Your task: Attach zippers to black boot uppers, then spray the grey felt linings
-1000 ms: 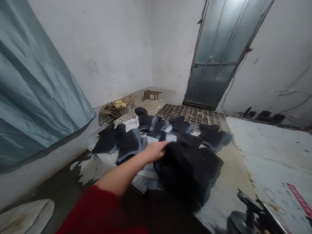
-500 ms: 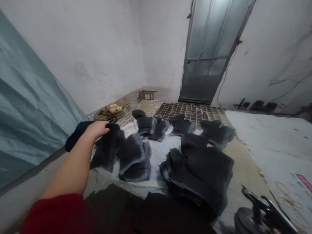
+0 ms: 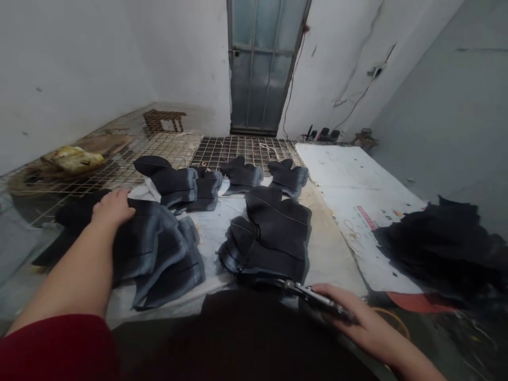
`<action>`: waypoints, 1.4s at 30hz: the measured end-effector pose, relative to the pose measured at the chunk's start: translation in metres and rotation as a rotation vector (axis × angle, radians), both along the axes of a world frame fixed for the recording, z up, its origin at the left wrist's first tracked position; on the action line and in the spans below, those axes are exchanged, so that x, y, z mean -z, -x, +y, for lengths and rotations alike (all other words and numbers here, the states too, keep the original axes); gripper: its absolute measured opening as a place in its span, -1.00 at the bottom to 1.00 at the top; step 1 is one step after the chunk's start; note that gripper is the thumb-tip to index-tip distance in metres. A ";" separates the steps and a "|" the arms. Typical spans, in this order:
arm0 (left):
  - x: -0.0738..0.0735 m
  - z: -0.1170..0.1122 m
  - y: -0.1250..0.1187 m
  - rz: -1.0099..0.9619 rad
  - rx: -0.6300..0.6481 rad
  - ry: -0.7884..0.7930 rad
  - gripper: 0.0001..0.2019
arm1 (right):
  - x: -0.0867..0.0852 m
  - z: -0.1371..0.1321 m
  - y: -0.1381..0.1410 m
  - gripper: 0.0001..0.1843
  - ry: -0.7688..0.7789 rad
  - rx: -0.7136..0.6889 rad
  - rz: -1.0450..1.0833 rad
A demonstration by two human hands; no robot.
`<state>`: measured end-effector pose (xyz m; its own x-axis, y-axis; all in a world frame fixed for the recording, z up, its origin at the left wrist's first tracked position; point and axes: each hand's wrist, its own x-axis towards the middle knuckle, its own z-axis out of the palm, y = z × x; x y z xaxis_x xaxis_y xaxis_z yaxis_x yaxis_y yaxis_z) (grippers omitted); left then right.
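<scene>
My left hand (image 3: 113, 206) is at the top of a black fabric glove-shaped piece (image 3: 137, 238), its fingers closed on the edge. This piece lies over other black pieces with greyish-white lower borders, overlapping on the left of the pale sheet. In my right hand (image 3: 349, 309) is a metal spray gun (image 3: 313, 296), its nozzle pointing left, low in front of the middle stack of black pieces (image 3: 273, 233). The gun's cup is hidden in shadow. Whether a finger presses the trigger I cannot make out.
More black pieces (image 3: 242, 174) lie along the back of the sheet, beside a wire grid (image 3: 222, 151). A yellowish lump (image 3: 73, 159) rests at far left. On the white board (image 3: 337, 174) at right sits a dark fabric heap (image 3: 440, 243). A metal door (image 3: 262, 79) stands behind.
The view has swung right, bringing the dark heap into sight. My left hand's black piece now spreads over the left stack. The spray gun has moved left, towards the middle stack.
</scene>
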<state>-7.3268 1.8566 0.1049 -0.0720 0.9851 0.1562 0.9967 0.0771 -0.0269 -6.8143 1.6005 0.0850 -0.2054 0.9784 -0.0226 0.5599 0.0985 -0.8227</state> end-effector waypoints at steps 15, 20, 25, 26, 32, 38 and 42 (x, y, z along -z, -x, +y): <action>0.004 -0.022 -0.086 -0.058 0.275 -0.107 -0.49 | 0.005 -0.022 -0.047 -0.71 -0.014 0.150 -0.062; 0.019 -0.049 -0.185 -0.096 0.591 -0.052 -0.54 | 0.016 -0.007 -0.072 -0.72 -0.055 0.208 -0.022; 0.046 -0.114 -0.299 -0.039 1.056 0.201 -0.74 | 0.024 0.034 -0.086 -0.69 -0.143 0.296 0.067; 0.050 -0.122 -0.315 -0.002 1.102 0.256 -0.74 | 0.024 0.043 -0.088 -0.69 -0.153 0.314 0.079; 0.050 -0.117 -0.353 0.186 1.035 0.446 -0.65 | 0.025 0.095 -0.104 -0.69 -0.193 0.388 0.109; 0.032 -0.099 -0.359 0.145 0.968 0.557 -0.77 | 0.027 0.101 -0.116 -0.62 -0.251 0.425 0.210; 0.027 -0.082 -0.370 0.065 0.834 0.572 -0.90 | 0.027 0.079 -0.115 -0.57 -0.238 0.424 0.335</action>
<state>-6.9569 1.7750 0.0776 0.6653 0.6454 -0.3754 0.7217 -0.6847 0.1019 -6.6989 1.6791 0.0584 0.2467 0.9468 0.2065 0.3041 0.1267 -0.9442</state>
